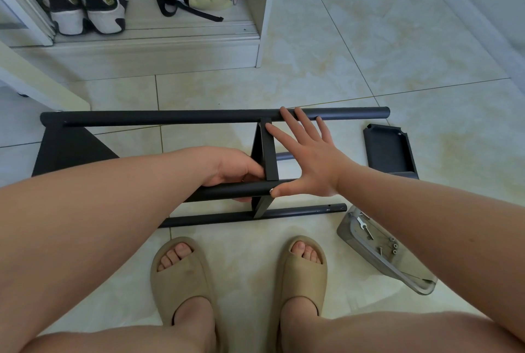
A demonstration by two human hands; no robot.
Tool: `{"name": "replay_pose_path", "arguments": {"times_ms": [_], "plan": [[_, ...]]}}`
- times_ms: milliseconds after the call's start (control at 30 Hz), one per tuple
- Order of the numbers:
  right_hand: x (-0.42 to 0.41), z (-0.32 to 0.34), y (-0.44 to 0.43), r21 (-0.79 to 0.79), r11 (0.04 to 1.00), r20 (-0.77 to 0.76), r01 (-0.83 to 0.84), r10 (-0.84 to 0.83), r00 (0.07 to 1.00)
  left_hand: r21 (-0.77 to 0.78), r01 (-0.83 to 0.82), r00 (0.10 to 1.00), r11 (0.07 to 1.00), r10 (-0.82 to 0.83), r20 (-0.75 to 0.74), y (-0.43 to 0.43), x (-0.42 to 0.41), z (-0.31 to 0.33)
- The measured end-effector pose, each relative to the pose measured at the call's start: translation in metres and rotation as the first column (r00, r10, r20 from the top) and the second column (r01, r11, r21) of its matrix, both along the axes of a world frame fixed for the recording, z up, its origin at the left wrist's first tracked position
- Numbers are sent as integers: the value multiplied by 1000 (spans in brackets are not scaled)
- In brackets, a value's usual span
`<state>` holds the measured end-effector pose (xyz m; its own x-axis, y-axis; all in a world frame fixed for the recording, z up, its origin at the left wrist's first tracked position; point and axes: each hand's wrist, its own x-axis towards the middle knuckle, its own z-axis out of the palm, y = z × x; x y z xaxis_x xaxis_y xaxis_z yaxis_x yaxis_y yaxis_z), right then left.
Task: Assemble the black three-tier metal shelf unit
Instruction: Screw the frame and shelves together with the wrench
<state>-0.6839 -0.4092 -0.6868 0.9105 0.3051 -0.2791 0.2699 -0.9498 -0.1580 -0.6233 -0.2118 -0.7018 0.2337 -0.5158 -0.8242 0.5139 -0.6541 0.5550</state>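
Shelf frame (65, 151) lies on its side on floor, under both hands. L hand (235, 166) wraps near post (227, 190) beside mid tier (268, 153), prob. steadying the joint. R hand (309, 159) flat, fingers spread, reaching far post (170, 117), likely bracing. 3rd tier (389, 151) loose, right of R hand. Hardware tray (377, 253) under R forearm.

The left forearm (113, 190) hides part of the shelf frame (170, 117); hardware (393, 245) in the tray (403, 273) is too small to identify.

A half-built black metal shelf unit (216, 117) lies on its side on the tiled floor; one loose black shelf tray (389, 151) lies just beside it.
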Motion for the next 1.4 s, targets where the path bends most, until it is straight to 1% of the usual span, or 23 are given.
{"name": "replay_pose_path", "arguments": {"times_ms": [167, 367, 633, 900, 1067, 1267, 1400], "plan": [[0, 0, 1, -1, 1000, 0, 6, -6, 1000, -4, -7, 1000, 1000, 7, 20, 0, 0, 2], [0, 1, 4, 22, 1000, 15, 12, -12, 1000, 1, 22, 994, 1000, -22, 106, 1, 0, 5], [1, -1, 3, 38, 999, 1, 18, -18, 1000, -1, 16, 993, 1000, -15, 121, 2, 0, 5], [-1, -2, 3, 45, 999, -8, 12, -12, 1000, -5, -22, 995, 1000, 22, 93, 2, -1, 1], [0, -2, 3, 48, 999, -1, 12, -12, 1000, -59, -1, 985, 998, 11, 171, 1, -1, 2], [0, -3, 3, 43, 999, 0, 8, -8, 1000, -78, -11, 995, 997, 19, 102, -1, 2, 4], [0, -3, 3, 48, 999, 3, 8, -8, 1000, -80, 1, 996, 997, 6, 86, -1, 3, 3]]}}
